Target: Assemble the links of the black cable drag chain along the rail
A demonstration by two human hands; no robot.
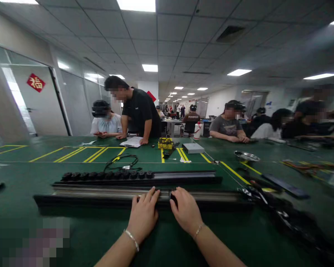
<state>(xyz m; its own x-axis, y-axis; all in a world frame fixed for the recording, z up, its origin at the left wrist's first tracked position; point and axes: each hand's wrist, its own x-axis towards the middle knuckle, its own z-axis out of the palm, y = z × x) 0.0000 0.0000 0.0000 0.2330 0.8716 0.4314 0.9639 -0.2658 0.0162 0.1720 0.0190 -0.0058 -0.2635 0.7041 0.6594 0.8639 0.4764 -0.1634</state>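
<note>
In front of me a long black rail (94,195) with a metallic inner channel lies across the table. My left hand (144,211) rests on it near the middle, fingers stretched over the channel and slightly apart. Just right of it, my right hand (186,209) is curled at the same rail, thumb and fingers closed around a small dark part (173,199), mostly hidden by the fingers. Behind lies a second black rail (183,177), with a row of several round black parts (108,175) along its left and middle stretch.
At right lies a blurred heap of black parts (289,218) beside a dark flat bar (285,185). Farther back are a metal dish (246,155), a grey box (193,148), a yellow object (165,143) and a black cable (122,160). People sit or stand across the green table (80,237).
</note>
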